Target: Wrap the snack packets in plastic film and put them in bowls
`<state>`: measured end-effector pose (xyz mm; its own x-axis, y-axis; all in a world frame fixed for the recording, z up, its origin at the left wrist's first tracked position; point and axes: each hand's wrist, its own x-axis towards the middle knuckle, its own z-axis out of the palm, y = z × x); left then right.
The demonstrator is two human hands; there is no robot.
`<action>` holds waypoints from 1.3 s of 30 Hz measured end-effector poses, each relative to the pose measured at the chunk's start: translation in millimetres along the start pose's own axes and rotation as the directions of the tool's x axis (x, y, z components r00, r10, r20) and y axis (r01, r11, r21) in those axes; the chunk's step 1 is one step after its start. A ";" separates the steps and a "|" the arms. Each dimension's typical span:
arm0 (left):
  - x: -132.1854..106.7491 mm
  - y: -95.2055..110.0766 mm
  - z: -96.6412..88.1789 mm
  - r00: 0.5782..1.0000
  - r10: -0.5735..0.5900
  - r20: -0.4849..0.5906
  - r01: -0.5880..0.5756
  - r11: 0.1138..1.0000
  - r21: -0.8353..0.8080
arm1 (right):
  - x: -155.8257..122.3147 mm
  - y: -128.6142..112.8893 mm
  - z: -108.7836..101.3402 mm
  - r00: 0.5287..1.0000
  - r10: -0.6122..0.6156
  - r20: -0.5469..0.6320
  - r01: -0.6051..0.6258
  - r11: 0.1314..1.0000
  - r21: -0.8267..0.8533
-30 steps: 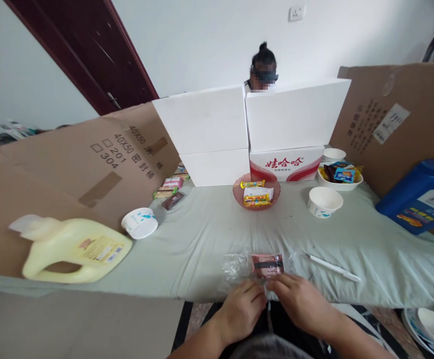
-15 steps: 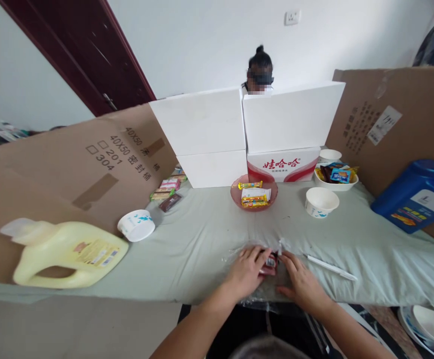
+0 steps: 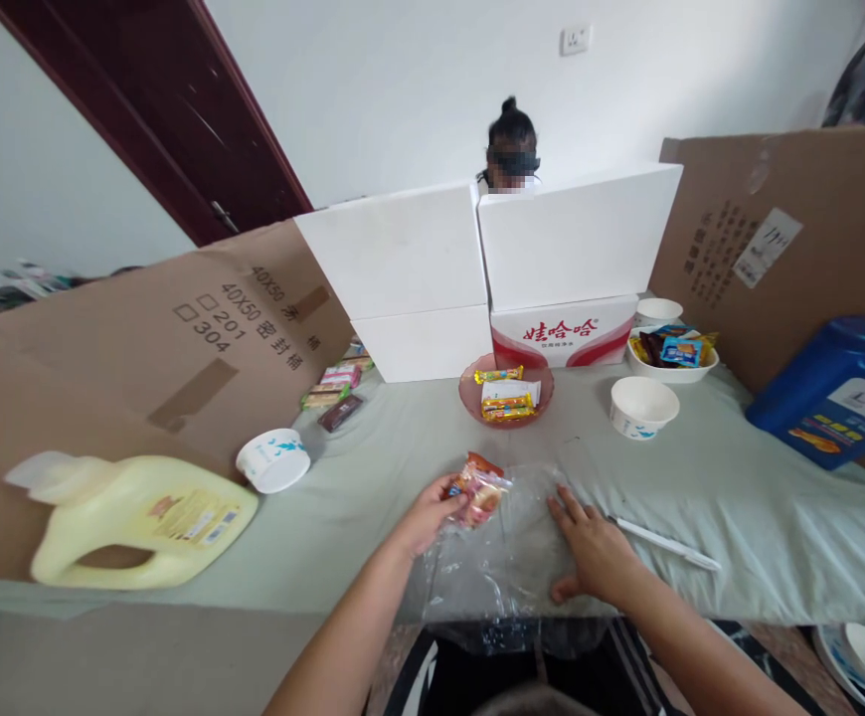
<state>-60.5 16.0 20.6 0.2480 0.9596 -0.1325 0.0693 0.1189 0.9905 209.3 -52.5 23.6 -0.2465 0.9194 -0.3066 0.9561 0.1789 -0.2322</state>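
My left hand is closed on a small snack packet with orange and red print, held just above the table at the left edge of a clear plastic bag. The bag lies flat at the table's near edge. My right hand rests on the bag's right side with its fingers spread flat. A white pen lies just to the right of that hand.
A pink bowl of wrapped snacks, an empty white paper bowl, a white bowl of snacks, another paper bowl, loose snack bars, a yellow jug, a blue container. White boxes and cardboard panels wall the table; a person sits behind.
Both hands moved forward from the table's edge onto the bag. My left hand has lifted a snack packet up and left; my right hand has flattened onto the bag.
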 end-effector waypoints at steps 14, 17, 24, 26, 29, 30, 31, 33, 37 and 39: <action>151.2 98.3 45.7 0.878 0.479 -0.018 -0.432 0.807 0.404 | -1.3 3.2 2.0 0.998 -0.018 -0.057 0.020 0.999 0.039; 108.0 90.7 67.7 0.797 0.584 0.157 -0.554 0.601 0.576 | -2.3 3.8 3.0 0.997 -0.035 -0.071 0.039 0.998 0.052; -51.9 31.5 54.3 0.648 0.292 0.703 -0.755 0.366 0.544 | -5.2 12.5 13.2 0.985 -0.070 -0.159 0.084 0.993 0.079; -81.8 12.7 32.4 0.648 0.265 0.714 -0.758 0.317 0.571 | -13.0 21.1 13.7 0.967 -0.091 -0.240 0.123 0.985 0.124; -108.1 -10.1 -0.5 0.629 0.296 0.719 -0.777 0.208 0.595 | -32.5 36.9 10.0 0.925 -0.176 -0.338 0.248 0.951 0.184; -112.8 -15.8 -8.7 0.636 0.301 0.711 -0.770 0.176 0.614 | -39.7 41.4 8.6 0.913 -0.231 -0.337 0.308 0.931 0.195; -115.9 -20.3 -14.8 0.651 0.301 0.697 -0.755 0.154 0.638 | -46.5 45.0 7.5 0.901 -0.297 -0.316 0.370 0.907 0.203; -118.6 -26.2 -20.8 0.688 0.309 0.657 -0.718 0.151 0.680 | -57.7 48.5 7.1 0.876 -0.430 -0.220 0.474 0.852 0.222; -116.5 -24.9 -18.4 0.730 0.379 0.569 -0.680 0.318 0.661 | -69.8 43.3 9.4 0.883 -0.458 -0.106 0.470 0.854 0.221; -113.3 -18.4 -17.1 0.796 0.362 0.485 -0.605 0.455 0.653 | -72.4 38.3 8.1 0.892 -0.427 -0.150 0.451 0.862 0.229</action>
<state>-106.4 -90.6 18.0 0.6912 0.6833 0.2353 0.5126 -0.6931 0.5068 262.5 -115.1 29.4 -0.6041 0.7961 -0.0361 0.6769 0.4888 -0.5504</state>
